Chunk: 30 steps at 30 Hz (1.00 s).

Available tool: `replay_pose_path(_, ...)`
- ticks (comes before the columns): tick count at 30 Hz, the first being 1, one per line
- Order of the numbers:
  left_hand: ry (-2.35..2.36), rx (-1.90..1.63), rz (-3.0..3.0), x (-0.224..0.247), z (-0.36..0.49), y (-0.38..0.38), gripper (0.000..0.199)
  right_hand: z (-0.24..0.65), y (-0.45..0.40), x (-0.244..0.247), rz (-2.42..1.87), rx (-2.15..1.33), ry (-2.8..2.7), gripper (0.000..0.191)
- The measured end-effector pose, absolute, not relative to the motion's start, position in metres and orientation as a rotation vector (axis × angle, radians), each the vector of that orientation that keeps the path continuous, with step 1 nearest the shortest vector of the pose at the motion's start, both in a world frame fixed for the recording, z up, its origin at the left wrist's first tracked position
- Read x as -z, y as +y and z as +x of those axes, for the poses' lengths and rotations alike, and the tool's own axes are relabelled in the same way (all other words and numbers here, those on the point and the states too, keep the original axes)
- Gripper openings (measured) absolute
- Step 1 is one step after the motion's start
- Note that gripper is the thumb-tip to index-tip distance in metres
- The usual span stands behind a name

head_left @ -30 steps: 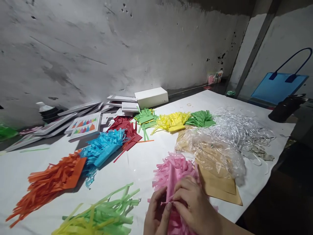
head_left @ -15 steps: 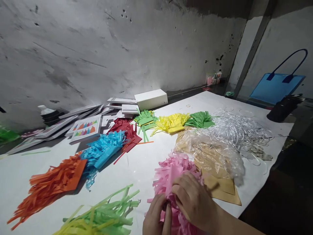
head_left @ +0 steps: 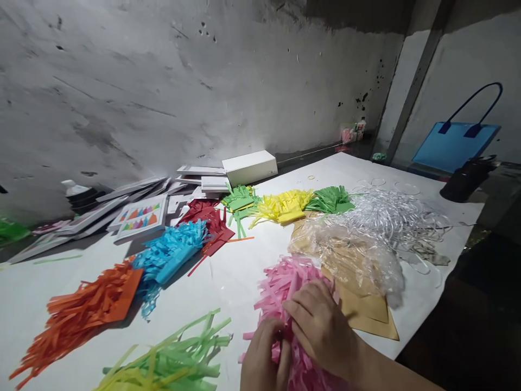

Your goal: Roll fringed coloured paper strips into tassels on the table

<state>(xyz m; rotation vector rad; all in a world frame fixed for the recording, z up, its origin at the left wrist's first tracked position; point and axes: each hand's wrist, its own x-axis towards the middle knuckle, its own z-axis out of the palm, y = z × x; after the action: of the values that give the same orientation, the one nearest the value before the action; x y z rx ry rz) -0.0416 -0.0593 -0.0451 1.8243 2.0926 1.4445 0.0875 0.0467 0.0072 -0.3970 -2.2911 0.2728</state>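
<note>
Pink fringed tissue paper [head_left: 283, 288] lies spread at the front of the white table, with both hands on it. My left hand [head_left: 265, 353] has its fingers curled and pinched on the paper's middle. My right hand [head_left: 319, 326] is bent over the same middle part from the right, fingertips close to the left hand's. The pinched spot itself is hidden by the fingers. Left of my hands is a pile of light green and yellow fringe [head_left: 175, 358]. Brown paper sheets [head_left: 362, 307] lie just right of the pink fringe, under crumpled clear plastic [head_left: 354, 255].
Orange [head_left: 89, 298], blue [head_left: 173, 252], dark red [head_left: 211, 222], yellow [head_left: 285, 205] and green [head_left: 331, 199] fringed paper bundles lie in an arc. A white box [head_left: 250, 167] and flat printed boxes [head_left: 140, 217] stand along the wall. Silvery cords [head_left: 391, 212] are heaped at right.
My fingers have closed further over the pink paper's middle, covering the flat strip that showed between them. The view has shifted slightly; the other bundles lie as before.
</note>
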Motion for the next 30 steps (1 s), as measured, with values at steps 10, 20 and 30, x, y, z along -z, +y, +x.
replay_pose_path(10, 2.248, -1.52, 2.028, 0.05, -0.043, -0.065, 0.023, 0.085, 0.054, -0.014, -0.606, -0.303, -2.54, 0.015)
replay_pose_path(20, 2.306, -1.366, 2.196, 0.036, -0.04, -0.06, 0.012, 0.085, 0.053, -0.01, -0.703, -0.496, -2.488, 0.016)
replay_pose_path(30, 2.376, -1.104, 2.278, 0.037, -0.05, -0.053, 0.009, 0.082, 0.054, -0.01, -0.715, -0.453, -2.498, 0.016)
